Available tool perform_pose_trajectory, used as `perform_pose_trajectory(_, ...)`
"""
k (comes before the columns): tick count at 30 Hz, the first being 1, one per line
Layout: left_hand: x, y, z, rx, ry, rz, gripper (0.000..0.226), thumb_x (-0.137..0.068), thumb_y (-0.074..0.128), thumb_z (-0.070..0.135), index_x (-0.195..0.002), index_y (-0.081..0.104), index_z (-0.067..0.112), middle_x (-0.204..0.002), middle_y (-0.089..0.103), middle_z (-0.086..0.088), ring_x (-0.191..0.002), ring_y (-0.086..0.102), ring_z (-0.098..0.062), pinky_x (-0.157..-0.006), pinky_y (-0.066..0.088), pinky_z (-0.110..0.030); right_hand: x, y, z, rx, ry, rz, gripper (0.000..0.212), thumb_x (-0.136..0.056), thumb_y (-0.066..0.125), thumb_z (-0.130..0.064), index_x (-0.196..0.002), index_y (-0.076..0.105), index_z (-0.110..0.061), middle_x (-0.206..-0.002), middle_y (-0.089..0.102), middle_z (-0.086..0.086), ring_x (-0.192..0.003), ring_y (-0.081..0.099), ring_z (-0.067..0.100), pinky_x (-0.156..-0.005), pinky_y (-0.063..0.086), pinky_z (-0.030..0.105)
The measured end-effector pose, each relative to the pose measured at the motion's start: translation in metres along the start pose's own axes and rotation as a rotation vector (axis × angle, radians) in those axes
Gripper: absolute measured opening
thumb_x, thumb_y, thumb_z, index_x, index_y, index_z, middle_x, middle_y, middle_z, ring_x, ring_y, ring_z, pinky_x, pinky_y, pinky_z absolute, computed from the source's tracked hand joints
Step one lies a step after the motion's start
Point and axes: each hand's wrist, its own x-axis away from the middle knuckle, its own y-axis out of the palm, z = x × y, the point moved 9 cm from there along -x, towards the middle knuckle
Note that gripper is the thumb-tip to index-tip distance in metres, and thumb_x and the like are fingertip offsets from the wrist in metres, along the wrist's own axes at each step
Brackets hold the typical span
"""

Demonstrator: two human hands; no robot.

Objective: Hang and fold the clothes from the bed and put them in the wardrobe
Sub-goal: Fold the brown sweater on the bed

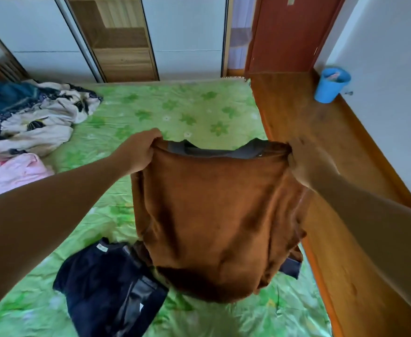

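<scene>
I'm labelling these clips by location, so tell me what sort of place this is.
Probably a home bedroom: a bed with a green flowered sheet, a sliding-door wardrobe beyond it, and a pile of clothes on the bed. The left hand and right hand hold up a brown garment.

Home bedroom: bed (175,113) under a green flowered sheet, loose clothes (29,117) heaped on its far left corner. Sliding-door wardrobe (187,40) along the far wall, one panel open on wooden shelves (120,48). Wooden floor (297,113), reddish door (287,32), blue bin (331,85) by the wall.
</scene>
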Motion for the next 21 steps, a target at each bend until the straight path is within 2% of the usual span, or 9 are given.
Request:
perform_pose_trajectory(3,-0.084,0.003,-0.021,-0.008,-0.105,0.221,0.038,-0.088,0.047,-0.003,-0.121,0.057,0.012,-0.112,0.063,-0.020,-0.103,0.059,-0.038,-0.082,0.046,-0.040,-0.075,0.018,0.005,0.039,0.117,0.146,0.036,-0.095,0.049,-0.011,-0.131,0.047,-0.010,-0.134,0.045,0.020,-0.117,0.051,0.043,-0.095,0.049,0.057)
perform_pose_trajectory(6,-0.130,0.054,-0.047,-0.099,-0.265,0.205,0.053,-0.091,0.056,0.010,-0.141,0.043,0.019,-0.134,0.050,-0.021,-0.124,0.049,-0.043,-0.099,0.045,-0.049,-0.110,0.069,0.004,0.017,0.252,0.125,0.052,-0.092,0.048,-0.005,-0.142,0.036,-0.012,-0.147,0.034,0.021,-0.133,0.037,0.043,-0.103,0.040,0.060)
perform_pose_trajectory(9,-0.103,0.171,-0.060,-0.117,-0.229,-0.036,0.052,-0.093,0.056,0.016,-0.144,0.044,0.020,-0.136,0.045,-0.019,-0.127,0.047,-0.041,-0.104,0.044,-0.049,-0.083,0.184,-0.013,0.048,0.148,-0.164,0.051,-0.096,0.043,-0.014,-0.147,0.035,-0.017,-0.150,0.032,0.020,-0.137,0.034,0.044,-0.105,0.039,0.059)
perform_pose_trajectory(12,-0.016,0.299,-0.084,-0.142,-0.200,-0.382,0.057,-0.093,0.057,0.019,-0.147,0.041,0.026,-0.146,0.036,-0.012,-0.133,0.042,-0.036,-0.108,0.041,-0.049,0.001,0.303,-0.022,0.059,0.023,-0.489,0.049,-0.101,0.044,-0.037,-0.147,0.035,-0.025,-0.145,0.036,0.012,-0.132,0.039,0.037,-0.101,0.044,0.054)
perform_pose_trajectory(14,0.046,0.374,-0.105,-0.193,-0.198,-0.615,0.065,-0.092,0.059,0.021,-0.150,0.032,0.033,-0.154,0.023,-0.009,-0.140,0.032,-0.035,-0.110,0.039,-0.052,0.068,0.377,-0.010,0.038,0.065,-0.684,0.051,-0.099,0.048,-0.046,-0.146,0.035,-0.029,-0.142,0.033,0.009,-0.131,0.038,0.035,-0.101,0.045,0.052)
perform_pose_trajectory(16,0.102,0.432,-0.135,-0.257,-0.247,-0.767,0.074,-0.091,0.060,0.029,-0.152,0.021,0.039,-0.159,0.007,-0.009,-0.146,0.018,-0.038,-0.112,0.036,-0.054,0.126,0.427,0.010,0.020,0.164,-0.742,0.057,-0.095,0.054,-0.050,-0.146,0.034,-0.033,-0.142,0.026,0.011,-0.130,0.037,0.038,-0.103,0.045,0.051)
perform_pose_trajectory(17,0.125,0.451,-0.150,-0.271,-0.295,-0.791,0.076,-0.090,0.060,0.036,-0.152,0.016,0.043,-0.161,-0.001,-0.009,-0.147,0.012,-0.039,-0.113,0.033,-0.055,0.148,0.445,0.022,-0.003,0.240,-0.737,0.061,-0.094,0.056,-0.050,-0.148,0.032,-0.034,-0.143,0.023,0.015,-0.129,0.037,0.041,-0.103,0.045,0.051)
perform_pose_trajectory(19,0.154,0.473,-0.172,-0.216,-0.382,-0.703,0.074,-0.089,0.060,0.043,-0.151,0.019,0.044,-0.161,-0.002,-0.010,-0.144,0.014,-0.044,-0.115,0.031,-0.055,0.180,0.467,0.041,-0.140,0.436,-0.672,0.067,-0.095,0.060,-0.046,-0.153,0.029,-0.034,-0.139,0.029,0.024,-0.123,0.043,0.048,-0.103,0.044,0.049)
perform_pose_trajectory(21,0.166,0.472,-0.183,-0.072,-0.467,-0.464,0.061,-0.090,0.062,0.028,-0.146,0.039,0.032,-0.154,0.013,-0.016,-0.132,0.032,-0.048,-0.112,0.035,-0.050,0.195,0.473,0.049,-0.313,0.570,-0.498,0.066,-0.095,0.063,-0.041,-0.154,0.034,-0.031,-0.127,0.044,0.031,-0.113,0.052,0.050,-0.099,0.045,0.049)
